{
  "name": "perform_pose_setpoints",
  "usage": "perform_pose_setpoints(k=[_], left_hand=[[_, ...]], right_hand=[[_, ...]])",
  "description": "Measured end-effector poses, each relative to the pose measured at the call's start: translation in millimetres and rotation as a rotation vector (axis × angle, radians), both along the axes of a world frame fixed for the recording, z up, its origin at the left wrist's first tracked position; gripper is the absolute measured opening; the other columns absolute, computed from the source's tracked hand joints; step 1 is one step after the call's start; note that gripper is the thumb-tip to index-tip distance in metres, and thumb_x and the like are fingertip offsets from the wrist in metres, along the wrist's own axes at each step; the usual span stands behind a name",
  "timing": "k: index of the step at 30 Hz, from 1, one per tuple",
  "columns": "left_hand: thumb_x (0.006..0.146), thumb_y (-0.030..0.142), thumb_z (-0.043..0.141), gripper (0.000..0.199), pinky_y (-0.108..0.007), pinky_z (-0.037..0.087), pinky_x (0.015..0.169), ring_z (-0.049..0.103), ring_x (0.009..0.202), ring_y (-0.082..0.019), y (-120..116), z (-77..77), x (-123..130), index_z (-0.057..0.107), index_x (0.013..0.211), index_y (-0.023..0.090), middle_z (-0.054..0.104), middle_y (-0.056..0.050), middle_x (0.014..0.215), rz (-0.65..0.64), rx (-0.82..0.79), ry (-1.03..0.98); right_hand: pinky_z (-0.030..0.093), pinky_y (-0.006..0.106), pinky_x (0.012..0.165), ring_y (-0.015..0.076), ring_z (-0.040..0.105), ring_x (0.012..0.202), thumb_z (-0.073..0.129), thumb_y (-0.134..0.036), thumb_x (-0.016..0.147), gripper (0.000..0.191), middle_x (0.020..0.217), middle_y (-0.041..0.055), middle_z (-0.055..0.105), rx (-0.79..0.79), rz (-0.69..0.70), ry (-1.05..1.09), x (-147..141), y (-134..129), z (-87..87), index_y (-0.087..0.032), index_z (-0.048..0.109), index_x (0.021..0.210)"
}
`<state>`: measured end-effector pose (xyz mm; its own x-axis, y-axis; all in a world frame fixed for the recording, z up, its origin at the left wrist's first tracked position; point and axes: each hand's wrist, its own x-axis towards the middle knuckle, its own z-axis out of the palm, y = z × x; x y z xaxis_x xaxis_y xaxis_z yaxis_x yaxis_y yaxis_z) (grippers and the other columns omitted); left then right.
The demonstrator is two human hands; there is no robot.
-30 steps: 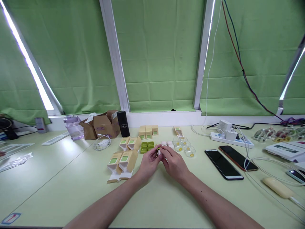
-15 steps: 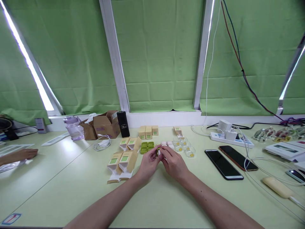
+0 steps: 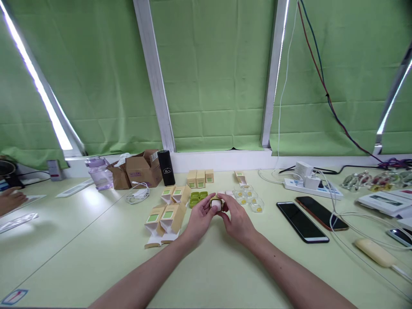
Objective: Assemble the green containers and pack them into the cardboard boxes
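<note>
Between my two hands is a small square olive-green case with a rounded white piece (image 3: 216, 205) set in it. My left hand (image 3: 198, 219) grips it from the left, thumb on the white piece. From the other side, the fingers of my right hand (image 3: 238, 218) hold its right edge. Just beyond my left fingers sit several green square cases (image 3: 197, 198). Past my right fingers are pale pink-white pieces, partly hidden, and clear plastic covers (image 3: 252, 201) with yellow spots. Left of my hands, several open cream cartons (image 3: 172, 216) with green labels stand on the table.
More small cartons (image 3: 201, 178) stand at the back, near a black cylinder (image 3: 166, 168), a cardboard box (image 3: 141, 169) and a purple bottle (image 3: 100, 174). Two phones (image 3: 302, 221), a power strip (image 3: 313, 189) and white cables lie at right. Another person's hand (image 3: 12, 200) is at far left.
My fingers have spread and turned the case so its white piece faces me. At far left, the other person's hand has moved back and left, away from a clear plastic packet.
</note>
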<state>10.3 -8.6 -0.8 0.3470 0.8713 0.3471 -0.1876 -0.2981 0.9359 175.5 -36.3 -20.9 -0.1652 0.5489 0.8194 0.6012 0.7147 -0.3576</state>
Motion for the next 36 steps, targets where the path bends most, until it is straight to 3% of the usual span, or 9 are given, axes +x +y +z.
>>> perform_pose_setpoints(k=[4, 8, 10, 13, 16, 21, 29, 36], left_hand=[[0.082, 0.057, 0.078, 0.077, -0.045, 0.058, 0.103, 0.069, 0.121, -0.032, 1.3, -0.1, -1.4, 0.058, 0.143, 0.016, 0.072, -0.017, 0.128, -0.013, -0.007, -0.009], [0.085, 0.058, 0.075, 0.075, -0.034, 0.062, 0.077, 0.075, 0.095, -0.025, 0.3, 3.1, -4.0, 0.056, 0.144, 0.015, 0.076, -0.012, 0.109, 0.000, 0.012, 0.042], [0.089, 0.060, 0.069, 0.072, -0.028, 0.057, 0.063, 0.073, 0.081, -0.021, -0.8, 5.4, -5.9, 0.055, 0.143, 0.014, 0.075, -0.010, 0.098, 0.020, 0.022, 0.075], [0.094, 0.058, 0.062, 0.062, -0.025, 0.049, 0.056, 0.069, 0.071, -0.016, -0.3, 7.2, -9.1, 0.057, 0.138, 0.014, 0.074, -0.010, 0.096, 0.080, 0.057, 0.112], [0.096, 0.050, 0.060, 0.050, -0.027, 0.051, 0.062, 0.070, 0.081, -0.018, 3.1, 5.9, -12.2, 0.059, 0.133, 0.016, 0.074, -0.013, 0.108, 0.164, 0.138, 0.152], [0.098, 0.030, 0.058, 0.035, -0.041, 0.056, 0.093, 0.067, 0.115, -0.024, 6.2, 1.4, -16.3, 0.060, 0.132, 0.022, 0.070, -0.012, 0.123, 0.278, 0.410, 0.296], [0.096, 0.013, 0.058, 0.044, -0.052, 0.047, 0.108, 0.050, 0.127, -0.029, 4.0, -0.8, -18.5, 0.056, 0.138, 0.027, 0.064, -0.010, 0.132, 0.395, 0.840, 0.520], [0.094, 0.009, 0.059, 0.045, -0.056, 0.046, 0.108, 0.047, 0.130, -0.032, 2.7, -1.1, -18.0, 0.059, 0.136, 0.026, 0.060, -0.012, 0.137, 0.388, 0.918, 0.597]], right_hand=[[0.061, 0.042, 0.081, 0.0245, 0.068, 0.094, 0.054, -0.012, 0.096, 0.046, 0.122, 0.0119, 0.068, -0.011, -0.008, 0.014, 0.5, 0.0, 0.0, -0.024, 0.048, 0.140], [0.059, 0.041, 0.079, 0.0241, 0.065, 0.090, 0.057, -0.018, 0.095, 0.041, 0.116, 0.0104, 0.069, -0.043, -0.035, 0.040, 1.6, -0.1, 0.4, -0.024, 0.051, 0.136], [0.059, 0.041, 0.079, 0.0236, 0.065, 0.089, 0.059, -0.020, 0.095, 0.040, 0.114, 0.0102, 0.069, -0.091, -0.034, 0.097, 2.1, 0.3, 0.7, -0.024, 0.053, 0.134], [0.061, 0.039, 0.081, 0.0227, 0.066, 0.095, 0.059, -0.024, 0.095, 0.036, 0.116, 0.0103, 0.068, -0.173, 0.031, 0.237, 2.2, 0.7, 3.2, -0.024, 0.055, 0.131], [0.062, 0.037, 0.083, 0.0222, 0.067, 0.100, 0.061, -0.029, 0.095, 0.032, 0.116, 0.0093, 0.068, -0.262, 0.095, 0.378, 1.6, 0.2, 7.9, -0.024, 0.057, 0.126], [0.064, 0.039, 0.082, 0.0224, 0.070, 0.098, 0.067, -0.042, 0.093, 0.035, 0.111, 0.0082, 0.071, -0.411, 0.204, 0.610, -0.1, 0.5, 12.3, -0.024, 0.059, 0.122], [0.066, 0.040, 0.069, 0.0209, 0.071, 0.075, 0.079, -0.063, 0.078, 0.053, 0.086, 0.0045, 0.073, -0.569, 0.335, 0.859, -0.5, 8.8, 11.2, -0.021, 0.065, 0.107], [0.065, 0.036, 0.060, 0.0161, 0.068, 0.060, 0.083, -0.068, 0.069, 0.058, 0.076, 0.0019, 0.072, -0.703, 0.380, 0.898, -2.7, 7.7, 15.4, -0.018, 0.069, 0.094]])
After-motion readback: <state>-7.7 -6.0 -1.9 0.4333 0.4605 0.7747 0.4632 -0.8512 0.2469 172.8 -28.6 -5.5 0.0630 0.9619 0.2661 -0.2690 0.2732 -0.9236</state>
